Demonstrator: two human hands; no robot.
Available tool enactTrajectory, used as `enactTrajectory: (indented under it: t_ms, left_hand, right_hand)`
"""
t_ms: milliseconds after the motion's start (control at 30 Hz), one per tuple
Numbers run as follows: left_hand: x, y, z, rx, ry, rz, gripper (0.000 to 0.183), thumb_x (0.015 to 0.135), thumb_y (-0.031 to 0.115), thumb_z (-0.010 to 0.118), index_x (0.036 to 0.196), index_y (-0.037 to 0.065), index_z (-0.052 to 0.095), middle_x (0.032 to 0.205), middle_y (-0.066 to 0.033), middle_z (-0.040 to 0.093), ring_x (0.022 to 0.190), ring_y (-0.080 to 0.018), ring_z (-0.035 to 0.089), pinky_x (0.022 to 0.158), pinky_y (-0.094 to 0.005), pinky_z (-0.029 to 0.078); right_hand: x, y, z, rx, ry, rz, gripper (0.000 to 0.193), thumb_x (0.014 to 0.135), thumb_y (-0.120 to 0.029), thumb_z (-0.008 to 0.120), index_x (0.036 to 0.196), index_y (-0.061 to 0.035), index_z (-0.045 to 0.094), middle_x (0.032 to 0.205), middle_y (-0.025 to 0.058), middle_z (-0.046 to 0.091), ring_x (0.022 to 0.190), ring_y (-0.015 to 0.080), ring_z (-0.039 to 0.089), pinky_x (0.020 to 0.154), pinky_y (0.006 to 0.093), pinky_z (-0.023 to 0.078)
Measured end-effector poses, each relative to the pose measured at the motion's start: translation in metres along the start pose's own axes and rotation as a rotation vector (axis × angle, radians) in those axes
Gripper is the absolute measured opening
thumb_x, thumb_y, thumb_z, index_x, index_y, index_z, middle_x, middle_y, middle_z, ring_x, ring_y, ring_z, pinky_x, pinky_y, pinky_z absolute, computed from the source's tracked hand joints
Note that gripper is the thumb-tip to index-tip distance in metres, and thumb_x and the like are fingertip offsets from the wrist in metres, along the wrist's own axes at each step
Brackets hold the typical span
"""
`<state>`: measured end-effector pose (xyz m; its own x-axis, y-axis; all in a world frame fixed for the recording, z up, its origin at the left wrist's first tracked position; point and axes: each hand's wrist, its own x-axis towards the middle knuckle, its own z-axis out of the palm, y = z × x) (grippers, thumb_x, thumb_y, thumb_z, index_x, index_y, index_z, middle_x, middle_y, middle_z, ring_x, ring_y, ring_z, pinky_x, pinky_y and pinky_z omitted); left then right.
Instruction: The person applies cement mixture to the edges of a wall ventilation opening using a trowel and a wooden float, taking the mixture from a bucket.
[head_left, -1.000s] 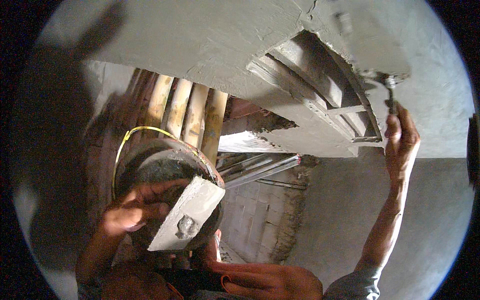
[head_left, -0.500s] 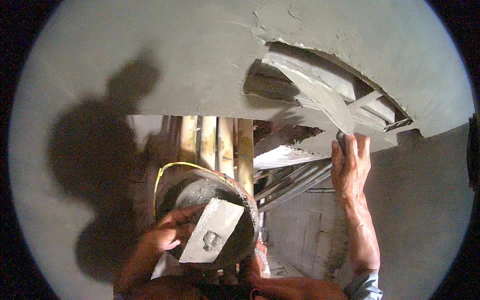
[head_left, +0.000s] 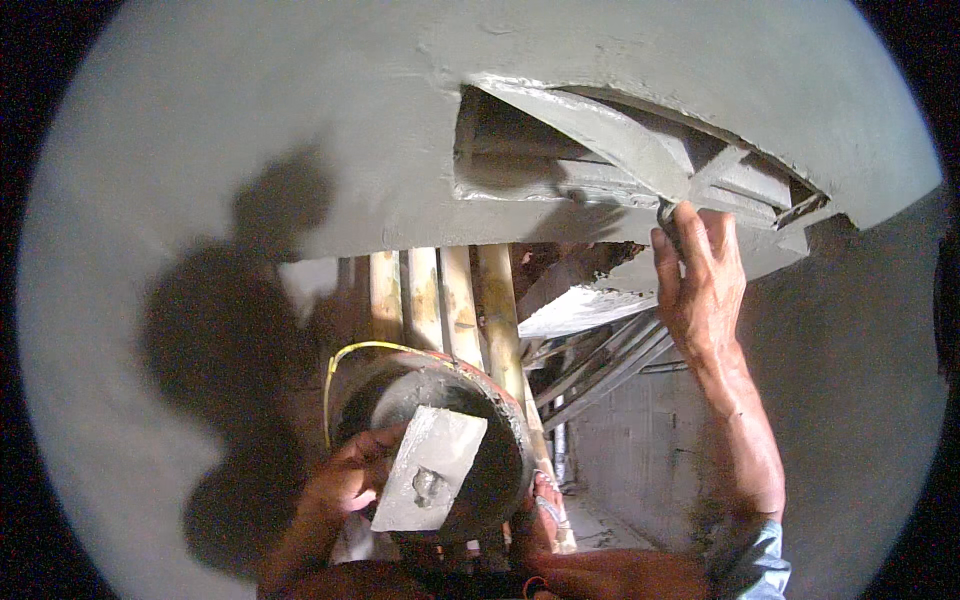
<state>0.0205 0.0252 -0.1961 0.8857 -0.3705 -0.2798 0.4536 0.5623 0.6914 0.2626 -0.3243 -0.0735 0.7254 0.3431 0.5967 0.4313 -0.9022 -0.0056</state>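
Observation:
My right hand (head_left: 705, 275) is closed on the handle of a pointed trowel (head_left: 610, 138) smeared with grey mortar. Its long blade slants across an opening (head_left: 515, 150) in the plastered surface, with the tip by the opening's upper left corner. Whether the blade presses on the edge is hard to tell. Lower down, my left hand (head_left: 350, 480) grips a flat rectangular board (head_left: 445, 445) by its left side. A small lump of mortar (head_left: 430, 488) sits on the board, which is tilted over a dark bucket (head_left: 385, 385). The fingers behind the board are partly hidden.
Grey plaster (head_left: 380, 120) spreads over the upper view, carrying dark shadows on the left. Several upright bamboo poles (head_left: 425, 300) stand behind the bucket, which has a yellow handle (head_left: 375, 345). Slanting bars (head_left: 610, 370) lie right of the poles. A foot (head_left: 545, 500) shows below.
My right hand has risen, bringing the trowel tip up to the opening's upper left corner. The view has shifted slightly. My left hand still grips the board over the bucket.

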Motion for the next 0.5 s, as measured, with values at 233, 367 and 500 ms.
enactTrajectory:
  t_ms: [233, 367, 500]
  left_hand:
    - [-0.007, 0.003, -0.007, 0.022, 0.342, -0.255, 0.058, 0.089, 0.015, 0.076, 0.142, 0.001, 0.054, 0.129, -0.0107, 0.068, 0.111, -0.0241, 0.069, 0.099, -0.0394, 0.054]
    - [-0.004, -0.005, -0.032, 0.016, 0.32, -0.239, 0.053, 0.09, 0.011, 0.072, 0.14, 0.002, 0.055, 0.125, -0.0105, 0.07, 0.109, -0.0227, 0.069, 0.095, -0.0409, 0.056]
    - [-0.002, -0.004, -0.036, -0.115, 0.41, -0.205, 0.056, 0.088, 0.006, 0.069, 0.142, 0.005, 0.053, 0.122, -0.0098, 0.07, 0.109, -0.0232, 0.068, 0.094, -0.0429, 0.056]
  right_hand:
    - [-0.019, 0.086, -0.012, -0.069, 0.062, 0.074, 0.037, 0.089, -0.013, 0.075, 0.124, -0.0106, 0.064, 0.105, 0.0143, 0.059, 0.09, 0.0316, 0.066, 0.075, 0.041, 0.056]
    - [-0.045, 0.133, -0.037, -0.146, 0.065, 0.161, 0.034, 0.094, -0.012, 0.068, 0.127, -0.0096, 0.062, 0.108, 0.0144, 0.06, 0.092, 0.0343, 0.066, 0.075, 0.0414, 0.055]
    - [-0.103, 0.149, -0.052, -0.138, 0.09, 0.282, 0.036, 0.093, -0.012, 0.068, 0.127, -0.0047, 0.061, 0.104, 0.0167, 0.059, 0.088, 0.0356, 0.063, 0.074, 0.0429, 0.054]
